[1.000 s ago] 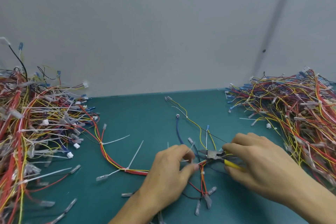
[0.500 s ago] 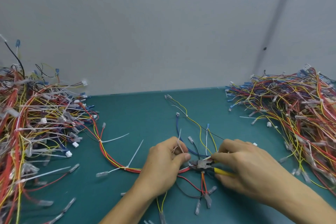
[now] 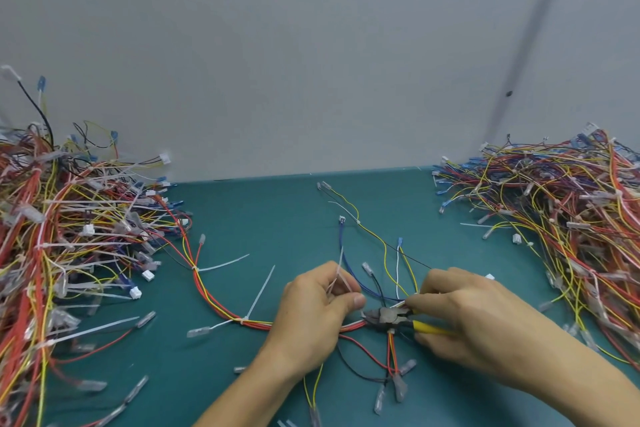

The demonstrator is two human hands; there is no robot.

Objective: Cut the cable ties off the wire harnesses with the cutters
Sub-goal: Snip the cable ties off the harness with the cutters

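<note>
A wire harness [image 3: 207,291] of red, orange and yellow wires lies across the green mat, with white cable ties [image 3: 258,295] sticking out of it. My left hand [image 3: 311,315] holds the harness down and pinches a loose white tie tail [image 3: 341,274] between thumb and fingers. My right hand [image 3: 474,322] grips the yellow-handled cutters [image 3: 391,315]. Their dark jaws point left at the bundle, right beside my left thumb. Whether the jaws are closed on a tie is hidden.
A big heap of tied harnesses [image 3: 62,243] fills the left side of the mat [image 3: 270,218]. Another heap [image 3: 561,211] fills the right. Loose thin wires [image 3: 360,225] run toward the grey wall [image 3: 311,62]. Clear terminal sleeves [image 3: 398,388] lie near the front.
Both hands have shifted left along the harness. The cutters moved with them, jaws now against the bundle by my left thumb. My left hand now pinches a tie tail.
</note>
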